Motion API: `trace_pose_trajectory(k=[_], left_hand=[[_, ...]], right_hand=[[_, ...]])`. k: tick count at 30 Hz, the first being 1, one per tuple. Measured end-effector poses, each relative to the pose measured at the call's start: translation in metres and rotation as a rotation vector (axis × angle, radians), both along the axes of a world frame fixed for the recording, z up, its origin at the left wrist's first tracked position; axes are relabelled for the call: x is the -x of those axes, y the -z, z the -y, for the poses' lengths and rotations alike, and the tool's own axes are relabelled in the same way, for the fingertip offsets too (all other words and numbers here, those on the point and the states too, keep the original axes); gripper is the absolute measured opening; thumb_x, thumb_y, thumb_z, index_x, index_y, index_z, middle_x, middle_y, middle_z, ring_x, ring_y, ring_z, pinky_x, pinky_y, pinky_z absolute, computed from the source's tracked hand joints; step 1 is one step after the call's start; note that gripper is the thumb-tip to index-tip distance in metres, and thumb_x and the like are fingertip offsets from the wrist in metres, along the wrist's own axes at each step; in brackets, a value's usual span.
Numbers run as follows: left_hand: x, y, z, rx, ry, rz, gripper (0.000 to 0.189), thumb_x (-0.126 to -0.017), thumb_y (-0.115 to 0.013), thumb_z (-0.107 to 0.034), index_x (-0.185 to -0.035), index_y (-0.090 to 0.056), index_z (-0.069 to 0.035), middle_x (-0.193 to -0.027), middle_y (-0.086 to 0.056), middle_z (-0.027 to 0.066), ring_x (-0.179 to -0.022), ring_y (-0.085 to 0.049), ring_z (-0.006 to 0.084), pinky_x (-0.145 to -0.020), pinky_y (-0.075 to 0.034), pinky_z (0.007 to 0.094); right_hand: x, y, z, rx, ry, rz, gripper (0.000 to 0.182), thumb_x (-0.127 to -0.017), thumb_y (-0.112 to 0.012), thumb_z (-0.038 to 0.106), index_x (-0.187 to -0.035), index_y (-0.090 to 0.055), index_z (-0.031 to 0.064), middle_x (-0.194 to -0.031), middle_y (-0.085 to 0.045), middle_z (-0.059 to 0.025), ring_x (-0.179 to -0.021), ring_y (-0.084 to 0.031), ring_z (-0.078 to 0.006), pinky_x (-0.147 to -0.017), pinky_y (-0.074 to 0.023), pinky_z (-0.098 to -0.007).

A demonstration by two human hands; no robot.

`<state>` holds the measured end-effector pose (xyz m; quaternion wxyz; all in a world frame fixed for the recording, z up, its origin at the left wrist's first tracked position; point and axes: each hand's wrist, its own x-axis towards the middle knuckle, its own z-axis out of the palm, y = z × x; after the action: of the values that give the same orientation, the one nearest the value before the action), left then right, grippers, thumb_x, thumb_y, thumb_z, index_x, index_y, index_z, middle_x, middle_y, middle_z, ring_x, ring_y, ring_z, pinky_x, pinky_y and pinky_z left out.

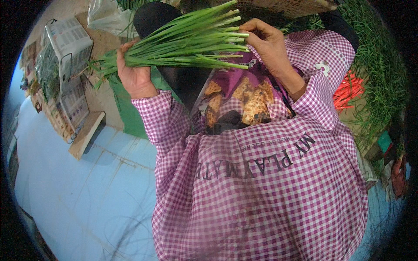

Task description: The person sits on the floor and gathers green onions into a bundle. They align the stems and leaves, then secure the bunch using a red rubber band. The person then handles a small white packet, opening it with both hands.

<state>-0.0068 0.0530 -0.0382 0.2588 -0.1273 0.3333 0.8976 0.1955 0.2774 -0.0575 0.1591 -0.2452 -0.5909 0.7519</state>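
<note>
My left hand (pixel 135 73) grips a bunch of garlic chives (pixel 183 42) near its leafy tips, with the thumb standing up along the near side. The bunch lies nearly level across the top of the view, its pale cut ends fanned out to the right. At those ends, the fingertips of my right hand (pixel 267 45) are pinched together on a stalk end. Below the bunch, a purple printed apron (pixel 225 78) covers part of my lap.
Loose long greens (pixel 382 65) are heaped on the right, beside a bundle of red strips (pixel 348 91). A white plastic basket (pixel 70 42), a wooden board (pixel 86 135) and a clear plastic bag (pixel 112 21) are on the left. A tan crate (pixel 287 7) stands ahead.
</note>
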Motion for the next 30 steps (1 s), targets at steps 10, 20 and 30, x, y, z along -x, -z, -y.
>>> trace_pose_trajectory(k=[10, 20, 30], left_hand=[[-0.002, -0.006, 0.003, 0.124, -0.095, 0.005, 0.011, -0.086, -0.048, -0.01, -0.089, -0.052, 0.0, -0.091, -0.057, 0.0129, -0.092, -0.051, 0.025, -0.087, -0.04, 0.0414], [0.009, 0.0, 0.012, -0.007, -0.018, 0.069, 0.012, -0.087, -0.048, -0.011, -0.09, -0.052, 0.0, -0.088, -0.055, 0.0103, -0.088, -0.052, 0.0218, -0.084, -0.042, 0.0405], [0.009, 0.002, 0.01, 0.015, -0.05, 0.053, 0.011, -0.086, -0.05, -0.01, -0.09, -0.052, 0.0, -0.088, -0.056, 0.0118, -0.088, -0.053, 0.0225, -0.084, -0.043, 0.0408]], right_hand=[[-0.008, 0.012, -0.035, 0.061, 0.284, 0.048, 0.016, -0.082, -0.055, 0.015, -0.088, -0.061, 0.0007, -0.079, -0.062, -0.0036, -0.071, -0.054, -0.0078, -0.064, -0.0412, -0.0208], [-0.014, 0.001, -0.031, 0.175, 0.246, 0.066, 0.019, -0.086, -0.053, 0.02, -0.086, -0.059, 0.0023, -0.079, -0.061, -0.0025, -0.07, -0.052, -0.0063, -0.064, -0.0403, -0.0201], [-0.004, -0.006, -0.026, -0.4, 0.247, -0.009, 0.013, -0.075, -0.059, 0.01, -0.086, -0.059, 0.0031, -0.086, -0.057, -0.0062, -0.084, -0.054, -0.0154, -0.074, -0.0418, -0.0274]])
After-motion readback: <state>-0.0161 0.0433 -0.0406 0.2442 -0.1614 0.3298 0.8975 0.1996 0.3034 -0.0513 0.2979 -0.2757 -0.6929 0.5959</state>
